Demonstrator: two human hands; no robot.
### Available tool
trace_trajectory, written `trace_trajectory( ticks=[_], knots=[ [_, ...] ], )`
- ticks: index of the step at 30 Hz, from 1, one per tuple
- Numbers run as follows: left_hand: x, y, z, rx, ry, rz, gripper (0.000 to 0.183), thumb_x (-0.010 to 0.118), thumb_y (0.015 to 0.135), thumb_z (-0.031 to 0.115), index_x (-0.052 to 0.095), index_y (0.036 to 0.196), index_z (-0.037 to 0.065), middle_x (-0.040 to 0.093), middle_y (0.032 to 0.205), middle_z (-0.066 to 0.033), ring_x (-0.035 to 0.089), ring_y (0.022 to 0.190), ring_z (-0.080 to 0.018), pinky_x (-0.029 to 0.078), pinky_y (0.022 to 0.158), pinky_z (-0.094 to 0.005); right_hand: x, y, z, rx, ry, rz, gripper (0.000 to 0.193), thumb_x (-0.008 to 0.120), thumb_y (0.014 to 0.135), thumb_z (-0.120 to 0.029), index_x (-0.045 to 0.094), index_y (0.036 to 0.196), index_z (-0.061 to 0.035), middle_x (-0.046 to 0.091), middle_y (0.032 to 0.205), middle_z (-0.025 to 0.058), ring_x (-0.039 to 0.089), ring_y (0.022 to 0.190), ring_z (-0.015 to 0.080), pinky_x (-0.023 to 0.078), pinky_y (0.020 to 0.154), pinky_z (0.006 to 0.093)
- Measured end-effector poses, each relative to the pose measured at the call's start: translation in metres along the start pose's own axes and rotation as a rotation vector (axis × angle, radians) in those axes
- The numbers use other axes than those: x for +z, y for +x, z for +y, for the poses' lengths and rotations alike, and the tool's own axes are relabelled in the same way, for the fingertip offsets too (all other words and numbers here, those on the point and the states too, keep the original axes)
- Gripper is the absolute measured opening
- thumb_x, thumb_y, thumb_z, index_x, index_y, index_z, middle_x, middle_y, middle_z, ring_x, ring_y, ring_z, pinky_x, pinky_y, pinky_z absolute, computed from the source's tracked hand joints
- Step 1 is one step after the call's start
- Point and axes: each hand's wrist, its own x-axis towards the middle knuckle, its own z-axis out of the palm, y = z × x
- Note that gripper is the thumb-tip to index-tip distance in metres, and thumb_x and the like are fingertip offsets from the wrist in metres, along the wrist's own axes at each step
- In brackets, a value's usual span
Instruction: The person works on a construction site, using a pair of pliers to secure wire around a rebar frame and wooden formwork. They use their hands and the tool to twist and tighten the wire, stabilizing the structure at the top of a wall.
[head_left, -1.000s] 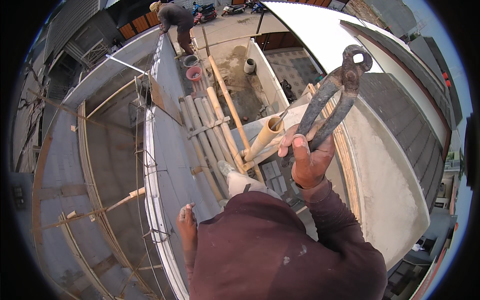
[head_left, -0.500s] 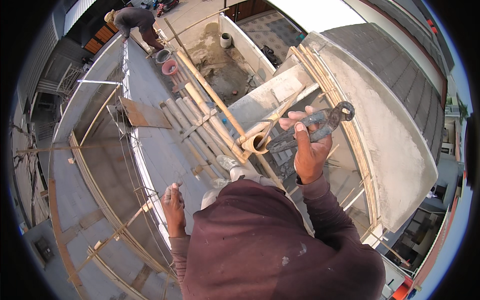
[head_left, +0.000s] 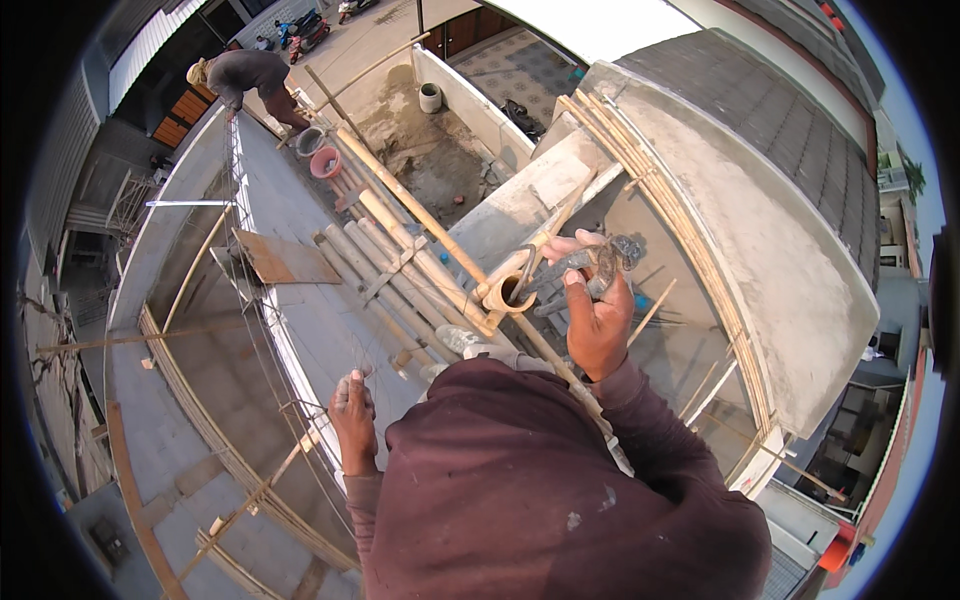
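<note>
My right hand [head_left: 600,325] is raised to the right of my body, its fingers wrapped round a pair of dark, worn pincers [head_left: 622,256]. The rounded jaw end points up and away from me, while the handles reach left toward a cut bamboo pole [head_left: 511,292]. A bent dark metal rod [head_left: 524,272] stands in that pole's open end. On the other side, my left hand [head_left: 354,425] is closed with its fingertips pinched together. Thin, blurred strands of wire [head_left: 368,370] stick out from the fingertips.
Bamboo poles [head_left: 400,270] lie ahead beside my shoe [head_left: 458,340]. A brown board [head_left: 285,257] rests on the grey slab. Farther off stand a pink bucket [head_left: 326,162] and a bending co-worker [head_left: 255,80]. Open drops with bamboo-lined edges [head_left: 205,410] lie on both sides.
My right hand has shifted left and slightly down, turning the pincers so their jaws show differently. My left hand has moved slightly right, still pinched. The whole view has shifted a little.
</note>
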Motion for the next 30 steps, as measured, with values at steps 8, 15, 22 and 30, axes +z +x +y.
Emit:
trace_trajectory(
  ticks=[8, 15, 22, 30],
  knots=[
    [-0.001, -0.008, 0.006, -0.038, 0.037, -0.021, 0.045, 0.052, 0.105, 0.038, 0.065, 0.111, -0.004, 0.033, 0.063, 0.0083, 0.028, 0.051, -0.001, 0.021, 0.045, -0.0209, -0.01, -0.024, 0.01, 0.093, -0.495, -0.242, 0.027, 0.056, 0.092, 0.002, 0.062, 0.118, -0.0006, 0.064, 0.115, 0.0172, 0.064, 0.103, 0.0344, 0.048, 0.092, 0.0388],
    [0.009, -0.005, 0.051, -0.021, 0.118, -0.037, 0.043, 0.054, 0.103, 0.039, 0.068, 0.106, -0.001, 0.04, 0.065, 0.0065, 0.034, 0.055, -0.0027, 0.027, 0.049, -0.0204, -0.011, -0.032, 0.027, -0.042, -0.552, -0.201, 0.037, 0.063, 0.088, 0.0, 0.059, 0.125, -0.0016, 0.062, 0.117, 0.0172, 0.061, 0.105, 0.0369, 0.049, 0.09, 0.042],
    [0.012, 0.001, 0.091, 0.048, -0.107, -0.074, 0.039, 0.058, 0.102, 0.036, 0.068, 0.108, -0.001, 0.041, 0.067, 0.0073, 0.034, 0.058, -0.0024, 0.026, 0.05, -0.0195, -0.009, -0.032, 0.019, 0.036, -0.464, -0.188, 0.051, 0.064, 0.088, 0.001, 0.051, 0.137, 0.0013, 0.063, 0.12, 0.0166, 0.062, 0.11, 0.0315, 0.049, 0.095, 0.0412],
    [-0.014, -0.01, 0.096, 0.085, -0.337, -0.094, 0.037, 0.057, 0.103, 0.033, 0.062, 0.11, -0.002, 0.041, 0.065, 0.0053, 0.033, 0.053, -0.0034, 0.027, 0.049, -0.0206, -0.022, -0.017, -0.015, -0.237, -0.46, -0.149, 0.105, 0.074, 0.077, -0.062, 0.033, 0.148, 0.0033, 0.046, 0.141, 0.0231, 0.049, 0.126, 0.0368, 0.042, 0.106, 0.0475]
  ],
)
